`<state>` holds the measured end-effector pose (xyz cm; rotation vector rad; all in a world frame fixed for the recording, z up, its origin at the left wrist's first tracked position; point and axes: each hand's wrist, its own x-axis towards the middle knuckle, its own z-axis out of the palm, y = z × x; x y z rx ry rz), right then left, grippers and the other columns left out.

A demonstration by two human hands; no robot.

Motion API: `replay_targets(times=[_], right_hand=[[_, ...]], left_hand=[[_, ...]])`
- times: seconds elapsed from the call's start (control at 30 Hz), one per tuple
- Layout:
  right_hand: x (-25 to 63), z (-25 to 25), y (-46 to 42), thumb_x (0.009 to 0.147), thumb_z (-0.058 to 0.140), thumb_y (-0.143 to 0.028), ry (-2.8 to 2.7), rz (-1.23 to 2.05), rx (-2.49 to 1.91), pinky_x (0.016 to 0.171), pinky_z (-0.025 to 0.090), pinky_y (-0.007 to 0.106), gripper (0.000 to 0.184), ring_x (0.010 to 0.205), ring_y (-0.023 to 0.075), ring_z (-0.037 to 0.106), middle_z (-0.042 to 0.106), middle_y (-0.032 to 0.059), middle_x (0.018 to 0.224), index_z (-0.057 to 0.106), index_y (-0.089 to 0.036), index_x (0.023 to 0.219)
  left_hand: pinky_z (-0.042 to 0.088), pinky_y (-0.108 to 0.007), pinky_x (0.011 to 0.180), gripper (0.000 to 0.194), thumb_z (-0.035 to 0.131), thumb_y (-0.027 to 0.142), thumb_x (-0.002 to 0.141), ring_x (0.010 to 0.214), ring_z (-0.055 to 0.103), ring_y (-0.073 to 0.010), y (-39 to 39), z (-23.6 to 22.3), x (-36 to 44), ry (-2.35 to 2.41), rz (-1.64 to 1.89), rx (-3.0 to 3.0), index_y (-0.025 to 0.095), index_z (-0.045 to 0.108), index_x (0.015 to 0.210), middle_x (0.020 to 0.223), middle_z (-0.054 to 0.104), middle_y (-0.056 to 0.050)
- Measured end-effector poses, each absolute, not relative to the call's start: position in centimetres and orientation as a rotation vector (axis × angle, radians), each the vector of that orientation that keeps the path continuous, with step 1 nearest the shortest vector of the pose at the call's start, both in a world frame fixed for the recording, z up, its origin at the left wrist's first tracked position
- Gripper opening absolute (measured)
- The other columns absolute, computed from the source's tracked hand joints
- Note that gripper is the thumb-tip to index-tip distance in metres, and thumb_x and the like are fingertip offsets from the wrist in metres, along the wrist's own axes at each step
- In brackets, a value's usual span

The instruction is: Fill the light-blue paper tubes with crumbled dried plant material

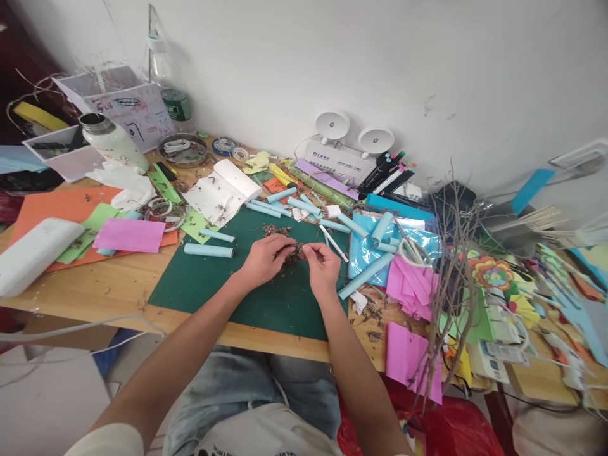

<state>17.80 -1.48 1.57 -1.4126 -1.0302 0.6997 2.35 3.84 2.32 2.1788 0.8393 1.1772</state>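
Note:
My left hand (266, 259) and my right hand (323, 266) meet over a dark green mat (209, 285). Fingertips of both are pinched together on a small clump of dried brown plant bits (298, 251), partly hidden by the fingers. Just beyond my left hand lies a loose heap of the same crumbly plant bits (275, 230), with crumbs scattered around. Rolled light-blue paper tubes (209, 251) rest left of my left hand. A thin white stick (335, 244) lies past my right hand, near several more blue tubes (365, 276).
A white paper roll (237, 180), an open bottle (111, 142) and a round tin (183, 149) stand at the back left. Bare twigs (456, 291) rise on the right beside pink paper (413, 354). An emergency light (339, 158) is against the wall.

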Motion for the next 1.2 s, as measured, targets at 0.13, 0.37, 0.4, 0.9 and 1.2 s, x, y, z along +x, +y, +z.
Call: replay_targets(times=[0.13, 0.37, 0.4, 0.9, 1.2], right_hand=[[18.0, 1.6, -1.4, 0.08, 0.065, -0.041, -1.012, 0.734, -1.402, 0.063, 0.052, 0.028, 0.022, 0.063, 0.015, 0.06, 0.065, 0.0004, 0.068, 0.067, -0.019, 0.078], [17.4, 1.9, -1.6, 0.081, 0.064, -0.034, -1.239, 0.694, -1.429, 0.073, 0.053, 0.03, 0.018, 0.079, 0.0178, 0.063, 0.069, 0.0044, 0.086, 0.068, -0.019, 0.091], [17.3, 2.0, -1.7, 0.081, 0.064, -0.034, -1.243, 0.698, -1.412, 0.074, 0.054, 0.03, 0.021, 0.081, 0.018, 0.064, 0.069, 0.0053, 0.09, 0.068, -0.02, 0.096], [18.4, 1.0, -1.2, 0.077, 0.069, -0.037, -0.947, 0.799, -1.334, 0.068, 0.054, 0.03, 0.019, 0.067, 0.0159, 0.063, 0.067, 0.0007, 0.073, 0.068, -0.02, 0.082], [17.8, 2.1, -1.7, 0.082, 0.065, -0.038, -1.083, 0.827, -1.286, 0.083, 0.056, 0.033, 0.025, 0.09, 0.02, 0.067, 0.072, 0.0057, 0.099, 0.073, -0.022, 0.098]], left_hand=[[0.057, -0.032, 0.082, 0.019, 0.06, 0.032, 0.089, 0.089, 0.07, -0.0186, 4.0, 2.4, 2.5, 0.9, 1.203, 1.979, 0.019, 0.072, 0.096, 0.096, 0.074, -0.008], [0.058, -0.031, 0.077, 0.018, 0.063, 0.029, 0.085, 0.081, 0.07, -0.0178, 3.9, 2.4, 2.6, 1.002, 1.09, 1.863, 0.019, 0.07, 0.098, 0.09, 0.074, -0.005], [0.057, -0.031, 0.079, 0.016, 0.062, 0.027, 0.086, 0.082, 0.07, -0.0178, 3.9, 2.5, 2.7, 0.988, 1.089, 1.913, 0.019, 0.07, 0.096, 0.091, 0.074, -0.005], [0.055, -0.029, 0.076, 0.019, 0.06, 0.03, 0.088, 0.086, 0.067, -0.0183, 4.0, 2.4, 2.8, 0.953, 1.087, 1.746, 0.017, 0.07, 0.098, 0.094, 0.072, -0.006], [0.057, -0.03, 0.079, 0.016, 0.067, 0.03, 0.082, 0.091, 0.067, -0.0193, 3.9, 2.4, 2.9, 0.839, 1.112, 1.74, 0.018, 0.071, 0.092, 0.097, 0.071, -0.007]])
